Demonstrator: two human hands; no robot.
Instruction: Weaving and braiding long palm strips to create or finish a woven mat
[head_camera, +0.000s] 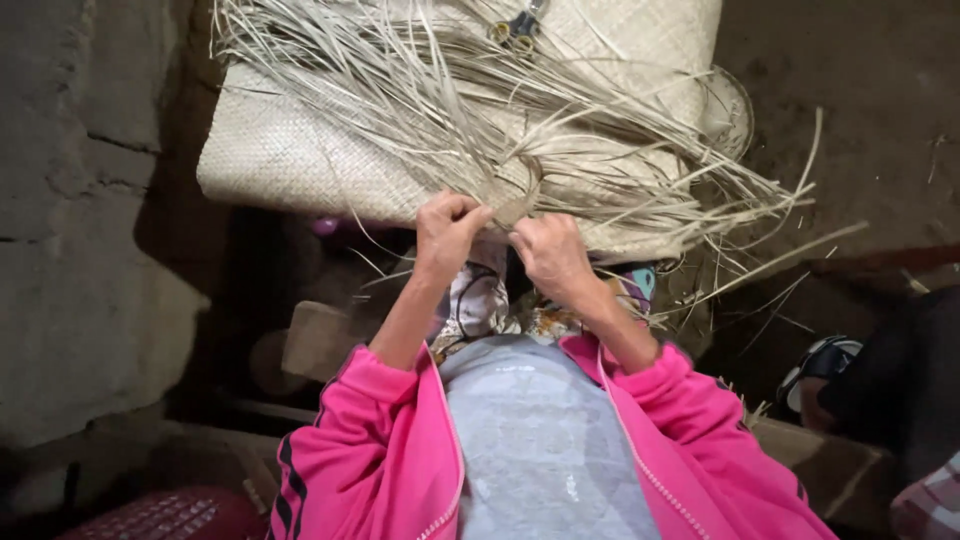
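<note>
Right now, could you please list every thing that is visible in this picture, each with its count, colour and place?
Woven straw mat: one, pale beige, upper middle, folded.
Loose dry straw strips: many, pale tan, spread over the mat, trailing right.
Scissors: one pair, yellowish handles, top on the mat.
Sandal: one, dark with white straps, right edge.
Red plastic basket: one, bottom left corner.
Stone wall: grey, left side.
Pink jacket sleeves: two, bottom.
Left hand: pinching strips at the mat edge.
Right hand: pinching strips beside it.
</note>
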